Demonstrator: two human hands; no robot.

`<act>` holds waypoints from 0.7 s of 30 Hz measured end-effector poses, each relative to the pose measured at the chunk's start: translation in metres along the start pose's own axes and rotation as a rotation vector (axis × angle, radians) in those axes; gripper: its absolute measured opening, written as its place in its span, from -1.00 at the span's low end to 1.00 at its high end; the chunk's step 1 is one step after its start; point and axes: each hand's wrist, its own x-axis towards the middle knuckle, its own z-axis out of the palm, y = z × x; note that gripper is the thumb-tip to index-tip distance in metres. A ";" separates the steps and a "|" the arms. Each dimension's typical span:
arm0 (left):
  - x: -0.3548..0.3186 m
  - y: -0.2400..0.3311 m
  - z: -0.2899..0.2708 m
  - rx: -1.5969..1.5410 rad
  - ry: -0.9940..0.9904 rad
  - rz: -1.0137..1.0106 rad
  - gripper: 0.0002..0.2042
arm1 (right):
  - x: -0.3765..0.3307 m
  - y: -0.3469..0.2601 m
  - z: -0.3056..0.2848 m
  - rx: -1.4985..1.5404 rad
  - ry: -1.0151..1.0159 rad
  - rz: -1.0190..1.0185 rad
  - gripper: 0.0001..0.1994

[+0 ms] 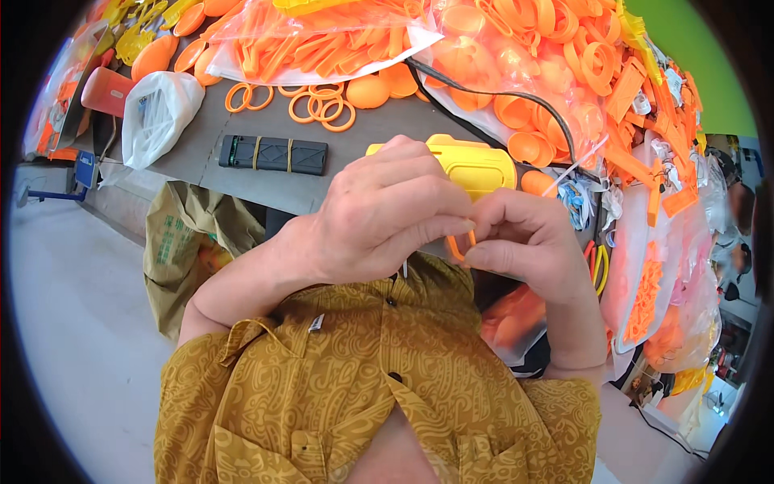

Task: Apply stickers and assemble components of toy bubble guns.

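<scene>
both hands raised close before the chest, above the table point(355, 137) edge. left hand point(379, 214) curled knuckles-up, fingers closed over a yellow plastic block point(476, 165). right hand point(528, 238) curled beside it, thumb and forefinger pinching a thin orange ring point(459, 246) between the two hands. block is boxy, bright yellow, ridged on top, long axis running left to right. ring mostly hidden; its facing cannot be told.
</scene>
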 end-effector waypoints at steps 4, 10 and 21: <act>0.001 -0.009 -0.007 0.004 0.018 0.047 -0.69 | 0.002 -0.001 -0.007 -0.016 -0.010 -0.164 -0.84; -0.015 -0.022 -0.003 0.252 -0.093 -0.123 -0.52 | 0.015 0.001 -0.018 -1.246 0.326 -0.676 -0.70; -0.011 -0.017 -0.002 0.445 -0.231 0.009 -0.57 | 0.016 0.003 -0.010 -1.467 0.287 -0.662 -0.71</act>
